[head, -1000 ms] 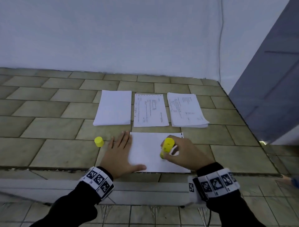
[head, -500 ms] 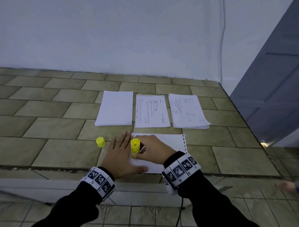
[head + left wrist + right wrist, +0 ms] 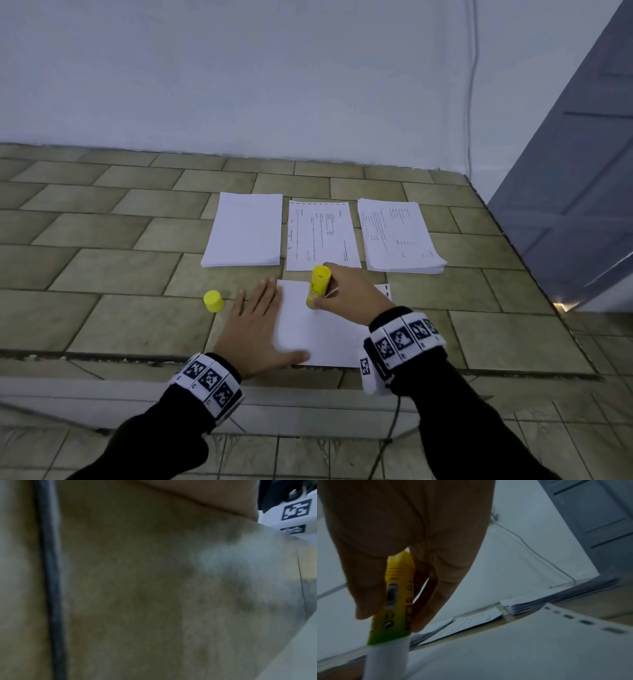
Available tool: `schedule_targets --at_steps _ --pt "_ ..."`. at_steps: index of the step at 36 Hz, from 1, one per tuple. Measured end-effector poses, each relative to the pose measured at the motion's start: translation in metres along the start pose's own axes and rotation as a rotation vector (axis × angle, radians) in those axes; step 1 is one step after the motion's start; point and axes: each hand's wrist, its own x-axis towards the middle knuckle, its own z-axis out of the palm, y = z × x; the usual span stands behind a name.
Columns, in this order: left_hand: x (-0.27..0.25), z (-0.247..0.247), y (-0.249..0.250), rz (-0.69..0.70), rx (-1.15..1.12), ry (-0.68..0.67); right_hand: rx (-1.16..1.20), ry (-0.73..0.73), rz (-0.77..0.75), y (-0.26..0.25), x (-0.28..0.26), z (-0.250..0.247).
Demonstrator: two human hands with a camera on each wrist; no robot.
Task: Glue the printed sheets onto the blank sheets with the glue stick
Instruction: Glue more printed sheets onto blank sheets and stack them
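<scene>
holding the glue stick [image 3: 319, 286] in your right hand [image 3: 349, 294], you have thumb and fingers wrapped round its yellow barrel, the stick nearly upright with its lower end down on the near sheet [image 3: 325, 329]. in the right wrist view the fingers [image 3: 436, 599] pinch the labelled barrel and the white glue end [image 3: 387, 655] points down at the paper; whether it actually touches the sheet is hard to say, since that corner is blurred. the sheet's right edge shows a row of dark punch marks [image 3: 585, 622].

your left hand [image 3: 255, 329] lies flat with straight, spread fingers, the palm on the sheet's left edge and the fingertips partly on the tiled surface [image 3: 102, 274], gripping nothing. the left wrist view is a close, smeared picture of tile and tells you little.

the yellow cap [image 3: 213, 301] stands on the tiles just left of your left hand, apart from the stick.

farther off, three piles sit in a row: a blank stack [image 3: 245, 229] on the left, a single printed sheet [image 3: 322, 236] in the middle just beyond the glue stick, and a printed stack [image 3: 399, 236] on the right. a white wall [image 3: 274, 75] rises behind them, and a grey panelled door [image 3: 575, 178] stands at the far right.
</scene>
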Motion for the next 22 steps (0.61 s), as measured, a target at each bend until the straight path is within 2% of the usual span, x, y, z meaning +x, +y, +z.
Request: schedule_targets --at_steps 5,11,16,22 --pt "0.001 0.009 -0.005 0.044 -0.018 0.099 0.074 -0.065 -0.015 0.007 -0.035 -0.009" --pt "0.003 0.009 -0.005 0.051 0.028 0.062 0.007 -0.175 -0.088 0.014 -0.055 -0.008" --pt "0.003 0.011 -0.006 0.051 0.040 0.061 -0.040 -0.138 -0.121 0.017 -0.046 -0.010" --pt "0.003 0.007 -0.003 0.048 0.031 0.037 -0.045 -0.038 -0.088 0.018 -0.017 -0.024"
